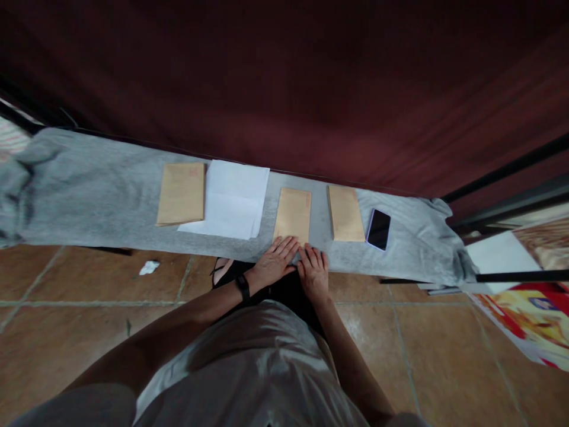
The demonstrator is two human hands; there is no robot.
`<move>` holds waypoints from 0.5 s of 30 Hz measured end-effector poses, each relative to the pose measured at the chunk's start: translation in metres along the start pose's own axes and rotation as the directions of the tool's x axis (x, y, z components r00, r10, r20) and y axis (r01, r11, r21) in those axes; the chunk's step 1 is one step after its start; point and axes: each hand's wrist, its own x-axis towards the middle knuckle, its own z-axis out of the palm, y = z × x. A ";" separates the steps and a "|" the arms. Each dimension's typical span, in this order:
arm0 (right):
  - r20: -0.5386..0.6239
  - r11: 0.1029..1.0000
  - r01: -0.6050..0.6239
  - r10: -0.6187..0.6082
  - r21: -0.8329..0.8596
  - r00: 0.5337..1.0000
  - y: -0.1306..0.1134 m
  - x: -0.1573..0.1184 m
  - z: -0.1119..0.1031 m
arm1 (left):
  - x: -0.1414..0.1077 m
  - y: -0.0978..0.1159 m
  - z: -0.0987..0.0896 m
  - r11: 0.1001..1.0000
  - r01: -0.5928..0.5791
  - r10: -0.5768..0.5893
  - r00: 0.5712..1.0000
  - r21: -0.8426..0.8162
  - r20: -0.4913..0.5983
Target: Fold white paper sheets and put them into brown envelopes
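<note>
A brown envelope (292, 212) lies upright before me on the grey cloth. My left hand (276, 260), with a black band on the wrist, rests flat on its near end, fingers stretched out. Beside it my right hand (315, 270) lies with its fingers spread at the envelope's near right corner. Neither hand grips anything. To the left are white paper sheets (235, 198) and a stack of larger brown envelopes (181, 194) overlapping their edge. On the right sits another brown envelope stack (345, 213).
A phone (379, 229) with a dark screen lies right of the envelopes. The narrow surface under the grey cloth (102, 190) ends at a dark red curtain (284, 89). Crumpled white paper (149, 267) is on the tiled floor. A red and yellow box (528, 323) stands at the right.
</note>
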 end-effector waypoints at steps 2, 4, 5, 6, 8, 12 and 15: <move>0.002 1.000 0.001 -0.001 -0.003 1.000 0.000 0.000 0.000 | -0.001 -0.001 -0.001 1.000 -0.012 0.012 1.000 0.011 -0.005; 0.001 1.000 -0.001 0.001 -0.006 1.000 0.001 0.000 0.001 | -0.002 -0.002 -0.002 0.999 -0.023 0.023 1.000 0.024 -0.008; 0.002 1.000 -0.001 0.001 -0.008 1.000 0.001 0.000 0.001 | -0.002 -0.002 -0.002 0.999 -0.026 0.026 1.000 0.030 -0.008; 0.003 1.000 -0.002 0.002 -0.010 1.000 0.001 0.000 0.001 | -0.003 -0.003 -0.002 0.999 -0.028 0.028 1.000 0.034 -0.007; 0.004 1.000 -0.001 0.001 -0.014 1.000 0.001 -0.001 0.001 | -0.004 -0.005 -0.003 0.999 -0.030 0.031 0.999 0.037 -0.010; 0.007 1.000 0.005 -0.005 -0.015 1.000 0.000 -0.001 -0.001 | -0.009 -0.009 -0.002 0.998 -0.045 0.046 0.999 0.039 -0.023; 0.001 1.000 0.007 -0.007 -0.011 1.000 -0.001 0.000 -0.002 | -0.013 -0.013 -0.002 0.997 -0.046 0.048 0.999 0.060 -0.025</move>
